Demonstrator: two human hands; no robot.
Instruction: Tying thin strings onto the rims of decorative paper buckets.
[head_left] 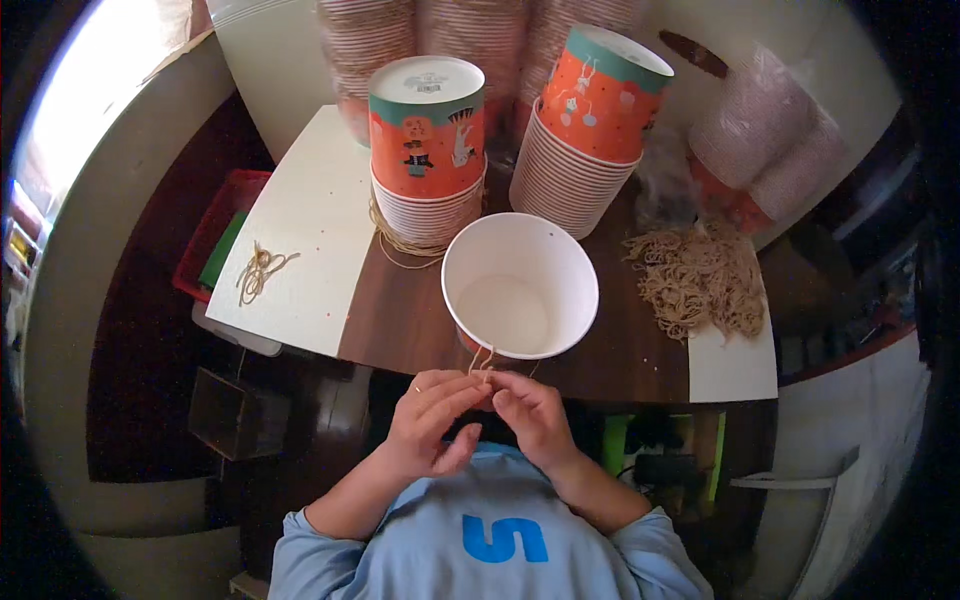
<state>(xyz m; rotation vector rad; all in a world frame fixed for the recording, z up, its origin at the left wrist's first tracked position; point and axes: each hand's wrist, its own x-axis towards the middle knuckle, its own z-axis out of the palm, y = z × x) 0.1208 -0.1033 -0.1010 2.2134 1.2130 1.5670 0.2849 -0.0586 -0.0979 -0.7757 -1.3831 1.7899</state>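
Clearly, our two hands meet just off the near edge of the table [395, 320], close below the rim of a white-lined paper tub [562, 262]. Left hand [436, 415] and right hand [538, 412] have bent fingers drawn together at the tips, the left thumb standing well away from its fingers. Thin tan cord [484, 360] rises at the meeting fingertips, beside the tub's near rim; the fingers overlap there, so we cannot tell which hand, if either, is pinching it.

On either side of the tub we see dark wood, bounded by a white panel [310, 215] on the left and a smaller white panel [735, 368] at the right end. A loose bundle of cord [260, 276] lies on the left panel; a tangled heap of cord [700, 282] covers much of the right side.

We look down into the tub to its pale bottom. Behind it stand two nested stacks of upside-down tubs, a left stack [428, 150] with cord looped around its base and a right stack [592, 145] that appears tilted, each topped in orange and green. Farther back are plastic-wrapped stacks [470, 60].
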